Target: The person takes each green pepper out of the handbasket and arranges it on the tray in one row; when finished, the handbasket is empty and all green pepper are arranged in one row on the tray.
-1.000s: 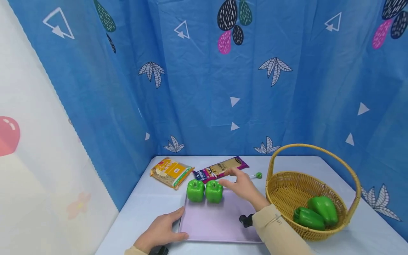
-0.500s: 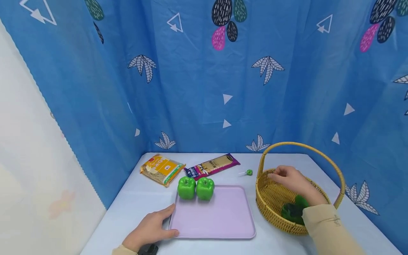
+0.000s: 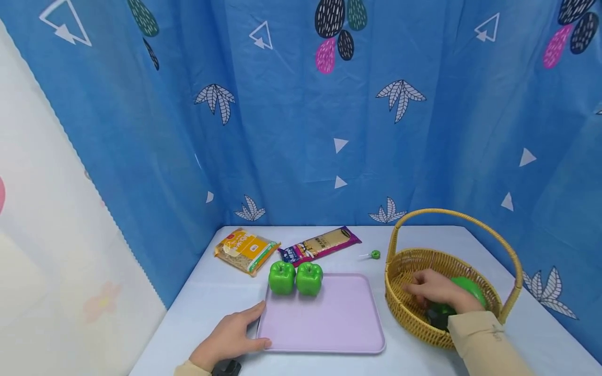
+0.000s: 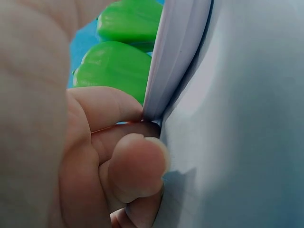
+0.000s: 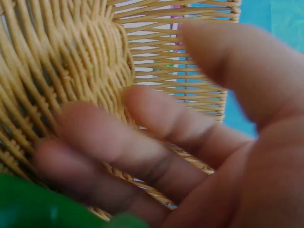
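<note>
While left hand (image 3: 230, 336) touches one tray (image 3: 324, 324), it bears two peppers (image 3: 282, 279).

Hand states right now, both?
Left hand: open, touching the edge of the tray.
Right hand: open, inside the basket, holding nothing.

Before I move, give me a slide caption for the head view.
Right hand inside a wicker basket, left hand at the edge of a lilac tray bearing two green peppers.
</note>
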The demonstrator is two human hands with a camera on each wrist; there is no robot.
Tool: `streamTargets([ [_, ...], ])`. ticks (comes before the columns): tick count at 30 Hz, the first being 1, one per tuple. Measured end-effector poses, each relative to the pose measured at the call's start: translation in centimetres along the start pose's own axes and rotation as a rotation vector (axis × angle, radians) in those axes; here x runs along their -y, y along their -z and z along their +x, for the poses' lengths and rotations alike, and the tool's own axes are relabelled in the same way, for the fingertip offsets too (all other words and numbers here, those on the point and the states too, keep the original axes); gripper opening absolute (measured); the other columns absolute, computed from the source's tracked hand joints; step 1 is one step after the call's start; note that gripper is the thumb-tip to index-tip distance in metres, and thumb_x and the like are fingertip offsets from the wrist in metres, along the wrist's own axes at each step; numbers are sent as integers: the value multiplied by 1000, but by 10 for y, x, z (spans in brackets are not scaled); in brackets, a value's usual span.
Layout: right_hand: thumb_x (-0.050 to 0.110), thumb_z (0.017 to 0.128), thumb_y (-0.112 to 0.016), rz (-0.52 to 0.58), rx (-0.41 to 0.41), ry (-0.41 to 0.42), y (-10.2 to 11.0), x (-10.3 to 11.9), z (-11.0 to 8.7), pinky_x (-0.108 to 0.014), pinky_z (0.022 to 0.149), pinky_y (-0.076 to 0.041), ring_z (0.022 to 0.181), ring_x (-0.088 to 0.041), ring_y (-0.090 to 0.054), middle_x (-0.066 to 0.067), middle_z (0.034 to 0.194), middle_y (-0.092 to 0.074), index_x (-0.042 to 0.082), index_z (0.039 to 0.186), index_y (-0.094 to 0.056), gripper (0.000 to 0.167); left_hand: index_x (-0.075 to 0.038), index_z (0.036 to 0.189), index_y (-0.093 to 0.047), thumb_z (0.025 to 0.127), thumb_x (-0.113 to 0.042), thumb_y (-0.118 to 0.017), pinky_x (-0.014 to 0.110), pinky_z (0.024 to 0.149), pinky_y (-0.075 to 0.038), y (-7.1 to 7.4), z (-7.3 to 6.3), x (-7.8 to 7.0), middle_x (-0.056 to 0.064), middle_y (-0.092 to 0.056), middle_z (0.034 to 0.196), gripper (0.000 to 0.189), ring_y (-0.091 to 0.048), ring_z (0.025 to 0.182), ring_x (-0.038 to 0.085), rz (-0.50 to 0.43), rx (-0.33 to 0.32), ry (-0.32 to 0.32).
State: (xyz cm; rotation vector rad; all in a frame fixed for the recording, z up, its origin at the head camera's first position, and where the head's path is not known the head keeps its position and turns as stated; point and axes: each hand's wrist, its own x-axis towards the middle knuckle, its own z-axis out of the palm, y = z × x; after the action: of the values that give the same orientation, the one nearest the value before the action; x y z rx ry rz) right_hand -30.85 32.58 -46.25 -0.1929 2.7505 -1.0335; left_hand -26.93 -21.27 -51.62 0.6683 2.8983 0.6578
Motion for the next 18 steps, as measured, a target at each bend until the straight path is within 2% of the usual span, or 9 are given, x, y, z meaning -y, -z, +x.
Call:
streamTargets([
  [5,37,98,-65,-66,82,-12,4,1,-3,-31,60,-49,64,-19,-63,-6,64,-69,4,74,-71,41,-5,154,-46,82,-79,-66,54,110,-50,1,0,0,11,-53,155,105,-56,137,35,-7,-16,-13],
  [8,40,97,-65,-87,71,-6,4,-2,-2,-30,59,-49,62,-18,-63,-4,63,-69,6,73,-74,43,-6,155,-45,81,-80,-66,55,111,-50,0,0,0,11,-53,155,107,-56,137,36,-14,-9,-4],
  [12,36,98,-66,-85,-22,16,0,-6,-1,-30,51,-49,54,-18,-62,-6,60,-66,7,72,-71,39,-7,156,-45,80,-81,-65,55,111,-49,-3,-1,1,11,-52,155,108,-55,137,36,-20,13,12],
  [18,33,102,-64,-18,-223,-17,3,-2,-3,-33,47,-47,50,-25,-63,-7,53,-56,8,65,-53,46,-7,155,-45,81,-79,-67,55,112,-48,-4,-1,1,10,-52,156,106,-55,138,36,-27,9,12],
])
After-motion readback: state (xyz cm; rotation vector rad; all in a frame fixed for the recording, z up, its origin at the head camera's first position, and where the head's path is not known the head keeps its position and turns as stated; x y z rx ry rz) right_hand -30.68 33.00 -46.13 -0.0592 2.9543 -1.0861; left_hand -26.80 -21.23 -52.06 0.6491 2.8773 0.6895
